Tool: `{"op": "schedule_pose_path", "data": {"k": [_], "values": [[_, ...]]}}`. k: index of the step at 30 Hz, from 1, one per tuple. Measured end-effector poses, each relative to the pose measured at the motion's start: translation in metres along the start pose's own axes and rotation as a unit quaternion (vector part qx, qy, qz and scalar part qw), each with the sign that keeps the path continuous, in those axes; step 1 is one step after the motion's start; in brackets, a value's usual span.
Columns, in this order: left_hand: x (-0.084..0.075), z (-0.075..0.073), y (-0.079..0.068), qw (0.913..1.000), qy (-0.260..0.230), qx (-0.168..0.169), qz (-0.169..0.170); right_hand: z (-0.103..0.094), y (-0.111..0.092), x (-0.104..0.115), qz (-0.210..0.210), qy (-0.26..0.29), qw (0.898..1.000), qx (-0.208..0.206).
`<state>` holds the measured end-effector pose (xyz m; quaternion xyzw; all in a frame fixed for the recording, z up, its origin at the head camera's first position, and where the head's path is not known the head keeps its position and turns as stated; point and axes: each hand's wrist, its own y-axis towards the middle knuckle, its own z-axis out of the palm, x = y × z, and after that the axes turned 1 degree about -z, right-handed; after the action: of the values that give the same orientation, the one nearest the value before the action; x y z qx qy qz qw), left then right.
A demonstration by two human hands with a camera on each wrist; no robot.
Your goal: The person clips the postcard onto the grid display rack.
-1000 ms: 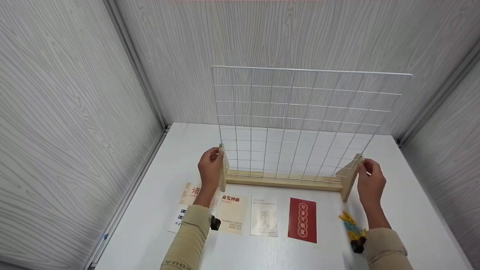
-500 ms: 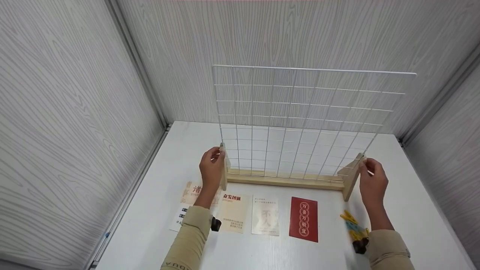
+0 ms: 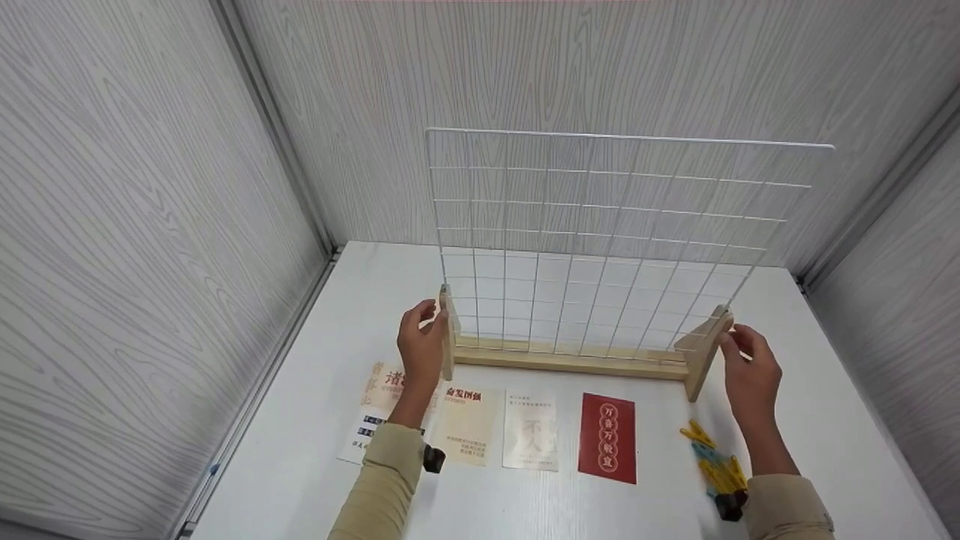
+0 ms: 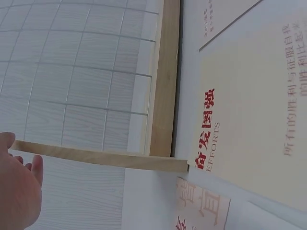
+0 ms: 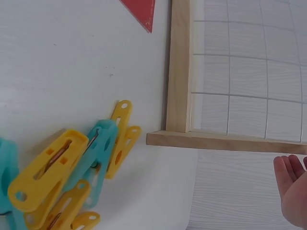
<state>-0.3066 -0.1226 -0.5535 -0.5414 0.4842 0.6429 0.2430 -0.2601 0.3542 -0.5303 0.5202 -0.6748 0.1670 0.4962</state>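
A white wire grid panel [image 3: 628, 137] stands upright in a pale wooden stand [image 3: 570, 363], which has a side post at each end. My left hand [image 3: 421, 345] is at the top of the left post [image 4: 100, 157]; its thumb is at the post's end and the other fingers are loosely bent, apart from it. Beside the right post [image 5: 225, 142] is my right hand [image 3: 752, 371], with its fingers [image 5: 285, 175] extended just off the wood and nothing held. The palm sides are partly hidden.
In front of the stand lie a red card [image 3: 607, 438], a whitish card [image 3: 530, 431], a cream card [image 3: 469, 427] and more printed cards [image 3: 382, 386] under the left forearm. Yellow and teal clothespins [image 5: 41, 182] are piled near the right wrist. Panel walls [image 3: 150, 225] surround the white table [image 3: 570, 510].
Both hands have loosened from the post tops and drawn slightly down and toward me, the right one also outward. The grid and stand remain standing.
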Motion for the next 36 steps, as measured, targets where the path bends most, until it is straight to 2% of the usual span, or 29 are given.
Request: {"op": "schedule_pose_path", "data": {"k": [3, 7, 10, 14, 19, 23, 31, 36], "values": [[0.003, 0.001, -0.013, 0.9999, -0.008, -0.008, -0.008, -0.007, -0.008, -0.003, 0.028, -0.014, 0.999, 0.030], [0.007, 0.006, -0.033, 0.9998, -0.012, 0.002, -0.014, -0.013, -0.017, -0.011, 0.044, -0.048, 0.993, 0.100], [0.010, 0.016, -0.050, 0.9993, -0.010, 0.037, -0.005, -0.013, -0.023, -0.019, 0.046, -0.069, 0.984, 0.160], [0.016, 0.035, -0.073, 0.9939, 0.000, 0.110, 0.005, -0.011, -0.031, -0.031, 0.042, -0.101, 0.968, 0.224], [0.020, 0.061, -0.094, 0.9768, 0.017, 0.212, -0.020, -0.009, -0.040, -0.040, 0.037, -0.150, 0.950, 0.273], [0.025, 0.081, -0.105, 0.9603, 0.037, 0.275, -0.025, -0.007, -0.043, -0.045, 0.047, -0.169, 0.938, 0.300], [0.030, 0.117, -0.118, 0.9321, 0.098, 0.349, 0.000, -0.001, -0.044, -0.056, 0.055, -0.215, 0.918, 0.329], [0.032, 0.135, -0.121, 0.9191, 0.127, 0.373, 0.012, 0.001, -0.047, -0.061, 0.039, -0.227, 0.916, 0.329]]}}
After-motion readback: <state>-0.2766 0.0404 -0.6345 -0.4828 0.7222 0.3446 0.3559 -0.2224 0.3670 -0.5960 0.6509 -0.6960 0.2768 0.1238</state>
